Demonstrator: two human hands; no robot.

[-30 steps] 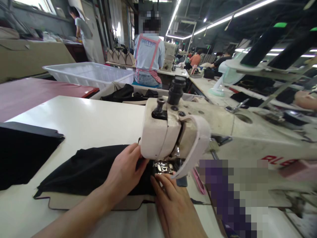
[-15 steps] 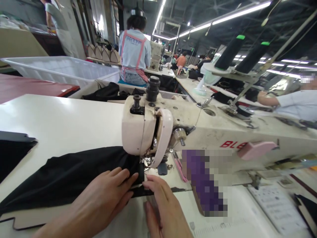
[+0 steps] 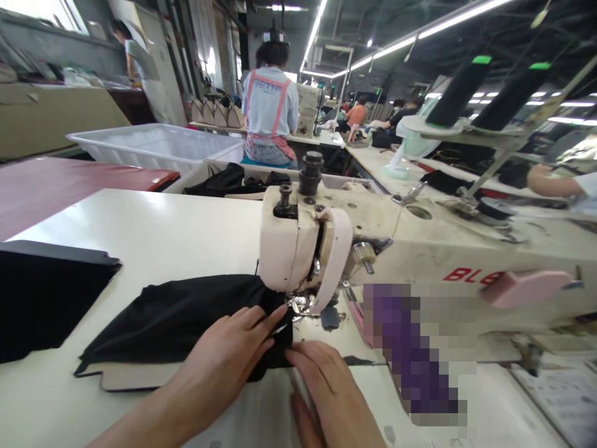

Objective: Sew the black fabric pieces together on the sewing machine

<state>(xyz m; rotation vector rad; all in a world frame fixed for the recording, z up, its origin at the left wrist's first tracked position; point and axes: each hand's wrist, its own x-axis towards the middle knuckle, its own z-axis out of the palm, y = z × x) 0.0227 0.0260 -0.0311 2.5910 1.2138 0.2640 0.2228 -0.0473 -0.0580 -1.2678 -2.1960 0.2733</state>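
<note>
A black fabric piece (image 3: 186, 314) with a beige backing (image 3: 140, 375) lies on the white table, its right end at the presser foot (image 3: 303, 303) of a sewing machine (image 3: 284, 249). My left hand (image 3: 228, 354) is closed on this fabric, its index fingertip close beside the foot. A small pale sliver shows by those fingers; I cannot make out what it is. My right hand (image 3: 333, 386) pinches the fabric's near right edge, just in front of the foot, with the thumb lower down. The fingers partly hide the fabric edge.
Another black piece (image 3: 51, 298) lies at the left. Pink-handled tweezers (image 3: 361, 317) and a pixelated purple object (image 3: 410, 354) are right of the needle area. Behind stand a white plastic bin (image 3: 153, 146) and thread cones (image 3: 459, 93). Co-workers (image 3: 268, 106) sit further back.
The camera has turned left, so the scene sits further right. My left index finger has come up closer to the presser foot. The fabric's left end has swung rightward.
</note>
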